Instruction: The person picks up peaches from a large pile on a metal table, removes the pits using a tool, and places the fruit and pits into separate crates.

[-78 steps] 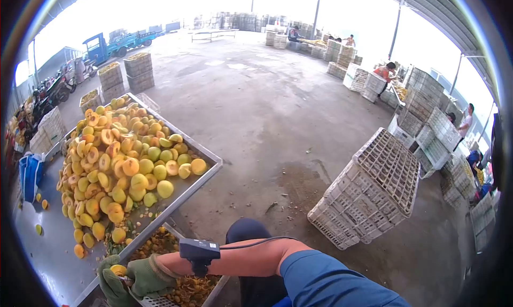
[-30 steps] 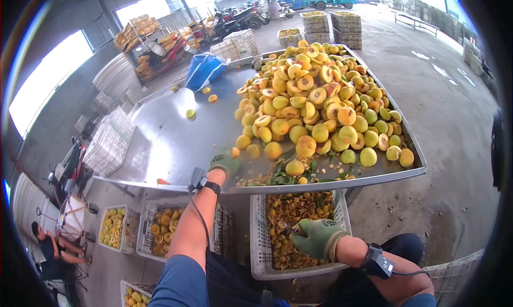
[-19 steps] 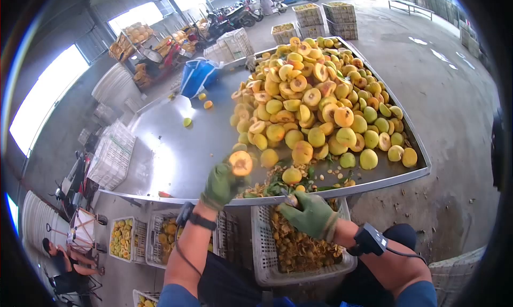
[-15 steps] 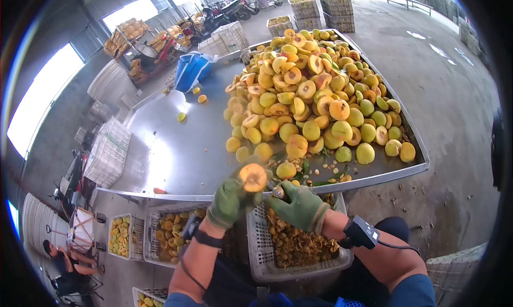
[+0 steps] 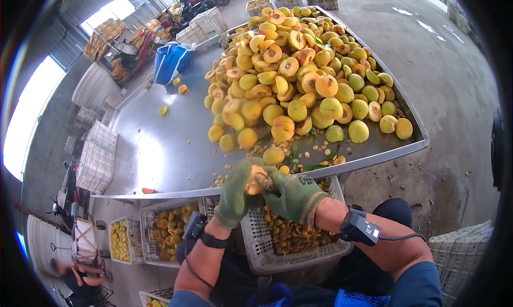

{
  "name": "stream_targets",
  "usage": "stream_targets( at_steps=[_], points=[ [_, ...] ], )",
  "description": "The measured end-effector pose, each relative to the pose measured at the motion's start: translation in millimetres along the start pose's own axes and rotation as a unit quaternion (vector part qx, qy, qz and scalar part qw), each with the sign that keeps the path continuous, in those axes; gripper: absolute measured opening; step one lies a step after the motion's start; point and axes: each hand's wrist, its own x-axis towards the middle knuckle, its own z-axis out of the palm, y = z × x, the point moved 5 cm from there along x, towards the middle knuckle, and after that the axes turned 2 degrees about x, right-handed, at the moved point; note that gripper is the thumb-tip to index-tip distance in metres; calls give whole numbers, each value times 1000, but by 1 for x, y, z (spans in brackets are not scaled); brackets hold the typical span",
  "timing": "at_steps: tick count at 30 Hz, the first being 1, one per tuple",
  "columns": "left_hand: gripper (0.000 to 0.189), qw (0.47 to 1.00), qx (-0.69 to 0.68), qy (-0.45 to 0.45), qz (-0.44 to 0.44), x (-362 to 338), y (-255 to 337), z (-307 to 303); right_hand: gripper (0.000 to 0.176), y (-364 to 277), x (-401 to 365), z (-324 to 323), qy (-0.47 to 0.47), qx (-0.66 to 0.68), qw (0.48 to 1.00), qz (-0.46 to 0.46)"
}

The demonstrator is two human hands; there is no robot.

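In a green work glove, my left hand grips a halved peach, cut face turned toward the right. My right hand, gloved the same way, is closed around a small curved metal pitting tool, whose tip is at the cut face. Its handle is hidden in the glove. Both hands meet just over the table's near edge. Below them stands a plastic crate holding scooped-out pits and scraps. Past the hands rises a big heap of halved peaches.
The metal table has a raised rim. Loose pits and leaves lie at its near side; a blue bag sits at its far left. Crates of peach halves stand below to the left. A seated person is at the lower left.
The peach half has turned from facing the camera to sideways, and the tool has come against it. My hands have drawn together. The view has shifted slightly.
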Motion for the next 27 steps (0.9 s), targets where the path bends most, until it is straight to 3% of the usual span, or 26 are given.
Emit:
stream_targets(
  at_steps=[2,9,12,18,27],
  points=[
    [57,995,47,46,75,3,2,8,44,-9,-3,-7,11,0,1000,-8],
    [53,983,116,84,111,4,1,5,40,-10,3,0,-4,-16,1000,-3],
    [46,974,141,116,135,1,5,12,35,-6,2,10,54,-21,997,-54],
    [39,953,195,144,184,-1,0,5,25,-7,1,26,41,10,997,-67],
    [36,924,245,127,264,-11,6,12,21,-19,-7,15,-16,117,993,33]
  ],
)
